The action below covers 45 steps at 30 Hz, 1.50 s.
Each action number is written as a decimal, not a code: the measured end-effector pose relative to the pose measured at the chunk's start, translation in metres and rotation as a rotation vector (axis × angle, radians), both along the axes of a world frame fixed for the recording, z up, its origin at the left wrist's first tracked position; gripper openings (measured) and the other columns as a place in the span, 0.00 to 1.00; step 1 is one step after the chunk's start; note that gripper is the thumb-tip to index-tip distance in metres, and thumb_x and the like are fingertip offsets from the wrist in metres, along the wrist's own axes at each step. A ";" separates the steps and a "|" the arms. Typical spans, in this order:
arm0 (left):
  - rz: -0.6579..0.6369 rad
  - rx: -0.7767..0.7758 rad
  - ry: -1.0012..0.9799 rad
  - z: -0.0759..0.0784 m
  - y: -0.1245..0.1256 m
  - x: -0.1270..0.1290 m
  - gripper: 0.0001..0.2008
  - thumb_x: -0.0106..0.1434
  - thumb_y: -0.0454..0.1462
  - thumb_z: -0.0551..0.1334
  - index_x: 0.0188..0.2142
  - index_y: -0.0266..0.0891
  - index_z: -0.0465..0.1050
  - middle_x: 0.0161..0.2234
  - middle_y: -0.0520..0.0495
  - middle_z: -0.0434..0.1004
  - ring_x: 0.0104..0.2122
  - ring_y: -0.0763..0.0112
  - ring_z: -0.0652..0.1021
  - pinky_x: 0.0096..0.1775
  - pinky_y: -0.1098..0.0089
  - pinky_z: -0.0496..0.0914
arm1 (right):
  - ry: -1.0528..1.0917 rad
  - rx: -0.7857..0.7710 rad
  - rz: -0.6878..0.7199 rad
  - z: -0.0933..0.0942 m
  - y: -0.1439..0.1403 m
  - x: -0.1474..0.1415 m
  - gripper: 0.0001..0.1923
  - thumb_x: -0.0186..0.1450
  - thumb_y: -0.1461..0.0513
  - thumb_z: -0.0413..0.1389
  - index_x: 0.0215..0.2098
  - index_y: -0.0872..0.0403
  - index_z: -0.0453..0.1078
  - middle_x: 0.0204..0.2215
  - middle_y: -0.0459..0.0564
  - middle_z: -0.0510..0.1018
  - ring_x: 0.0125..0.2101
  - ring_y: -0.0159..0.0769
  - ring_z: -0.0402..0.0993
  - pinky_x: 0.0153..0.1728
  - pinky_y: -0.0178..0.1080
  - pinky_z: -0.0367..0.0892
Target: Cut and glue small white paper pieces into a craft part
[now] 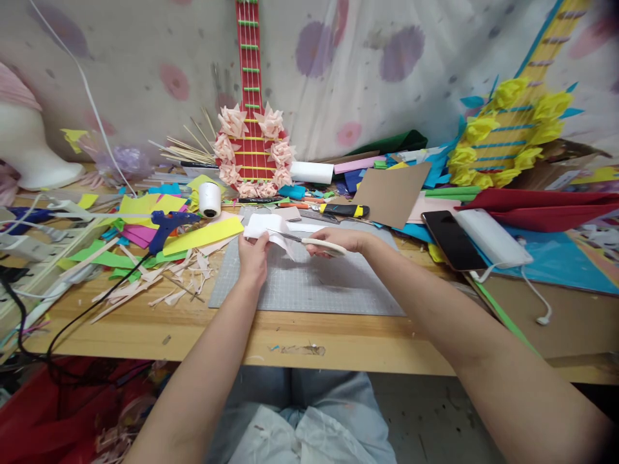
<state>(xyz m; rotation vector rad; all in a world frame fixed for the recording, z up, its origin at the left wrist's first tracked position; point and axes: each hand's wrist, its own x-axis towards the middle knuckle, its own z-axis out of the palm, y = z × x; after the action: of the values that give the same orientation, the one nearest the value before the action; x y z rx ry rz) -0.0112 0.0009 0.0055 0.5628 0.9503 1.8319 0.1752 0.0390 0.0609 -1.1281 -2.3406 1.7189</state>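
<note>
My left hand (253, 255) pinches a white sheet of paper (265, 227) above the grey cutting mat (309, 283). My right hand (338, 241) grips cream-handled scissors (309, 242), whose blades point left into the paper's edge. Both hands hover over the mat's far half, close together.
A blue glue gun (167, 227), yellow and green paper strips (198, 237), a white thread spool (209, 198) and pink scraps lie to the left. A utility knife (341, 210), cardboard (391, 192), a phone (449, 240) and power bank (488, 237) lie right. Paper guitars (251, 142) lean behind.
</note>
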 end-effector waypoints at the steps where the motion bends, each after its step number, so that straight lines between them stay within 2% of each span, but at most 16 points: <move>1: 0.007 -0.005 -0.003 -0.001 0.000 0.000 0.22 0.42 0.30 0.65 0.39 0.40 0.65 0.41 0.45 0.72 0.37 0.71 0.73 0.37 0.69 0.69 | -0.004 0.021 -0.003 0.000 0.000 0.000 0.23 0.52 0.45 0.54 0.26 0.58 0.64 0.17 0.42 0.63 0.18 0.23 0.57 0.18 0.30 0.54; 19: 0.017 -0.034 0.021 0.001 0.000 -0.001 0.20 0.43 0.30 0.64 0.37 0.39 0.66 0.39 0.46 0.73 0.37 0.71 0.74 0.40 0.66 0.67 | -0.069 0.057 -0.037 -0.005 0.005 0.003 0.25 0.48 0.43 0.54 0.25 0.58 0.66 0.17 0.43 0.65 0.18 0.24 0.58 0.19 0.31 0.55; 32: -0.009 -0.060 -0.054 0.005 -0.002 -0.001 0.20 0.41 0.29 0.65 0.36 0.38 0.67 0.36 0.47 0.74 0.34 0.72 0.74 0.38 0.68 0.68 | -0.096 0.081 -0.021 -0.008 0.009 0.006 0.24 0.48 0.44 0.56 0.25 0.58 0.66 0.15 0.41 0.63 0.16 0.23 0.56 0.18 0.31 0.51; 39: -0.076 -0.062 -0.066 0.005 -0.002 0.000 0.18 0.39 0.29 0.66 0.33 0.36 0.68 0.31 0.49 0.74 0.30 0.75 0.74 0.36 0.69 0.68 | -0.051 0.036 -0.007 -0.004 0.007 0.007 0.23 0.51 0.46 0.55 0.28 0.58 0.66 0.19 0.43 0.64 0.19 0.23 0.58 0.19 0.30 0.53; 45: -0.126 -0.040 -0.051 0.005 -0.005 0.002 0.18 0.38 0.30 0.66 0.32 0.36 0.67 0.30 0.50 0.73 0.30 0.74 0.74 0.35 0.69 0.68 | -0.023 0.024 0.010 -0.002 0.006 0.002 0.21 0.52 0.47 0.55 0.27 0.58 0.65 0.18 0.42 0.63 0.19 0.23 0.57 0.19 0.30 0.54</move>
<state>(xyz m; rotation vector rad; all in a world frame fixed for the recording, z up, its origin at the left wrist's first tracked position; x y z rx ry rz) -0.0088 -0.0038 0.0102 0.5367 0.8954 1.7031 0.1773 0.0446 0.0593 -1.1407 -2.3776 1.6854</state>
